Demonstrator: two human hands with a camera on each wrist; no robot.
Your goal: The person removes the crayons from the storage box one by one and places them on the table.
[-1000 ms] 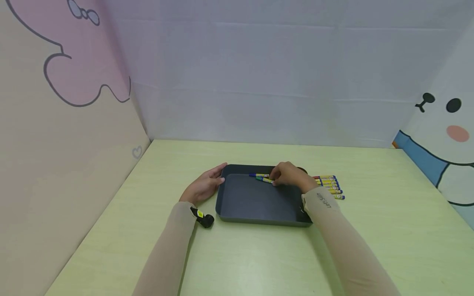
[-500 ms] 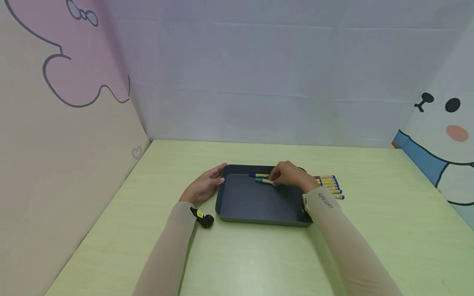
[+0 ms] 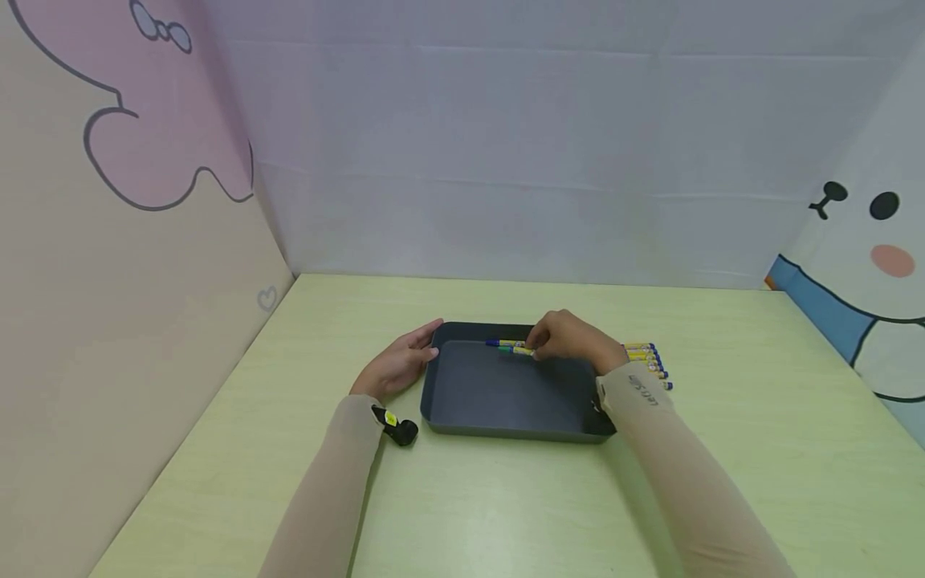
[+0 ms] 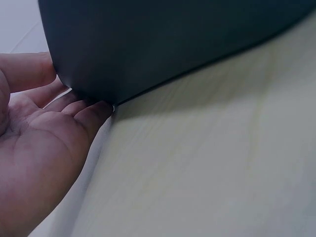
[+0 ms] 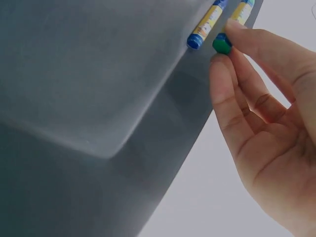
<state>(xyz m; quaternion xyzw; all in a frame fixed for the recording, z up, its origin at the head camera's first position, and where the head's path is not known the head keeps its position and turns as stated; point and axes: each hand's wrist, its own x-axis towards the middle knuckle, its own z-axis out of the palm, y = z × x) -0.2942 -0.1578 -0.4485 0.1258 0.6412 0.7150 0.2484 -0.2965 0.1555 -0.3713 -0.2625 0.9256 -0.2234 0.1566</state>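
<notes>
A dark grey tray (image 3: 499, 401) lies in the middle of the table. At its far left corner my left hand (image 3: 393, 369) holds it, thumb at the rim and fingers along the outer wall. In the left wrist view the fingertips (image 4: 101, 108) meet the tray's lower edge. My right hand (image 3: 571, 337), over the tray's far right part, pinches a yellow-wrapped crayon (image 3: 516, 351) with a green end between thumb and fingertips. Alongside it, near the far wall, is a second crayon (image 5: 204, 27) with blue ends. The right hand hides part of both in the head view.
Several more yellow crayons (image 3: 639, 353) lie side by side on the table, right of the tray, partly hidden by the right forearm. The pale table (image 3: 506, 506) meets a light wall sheet (image 3: 506, 160) at the back. Printed panels stand on both sides.
The right hand and forearm have shifted slightly to the right, covering more of the crayons on the table. The green-ended crayon has turned slightly in its fingers. The left hand and tray stay put.
</notes>
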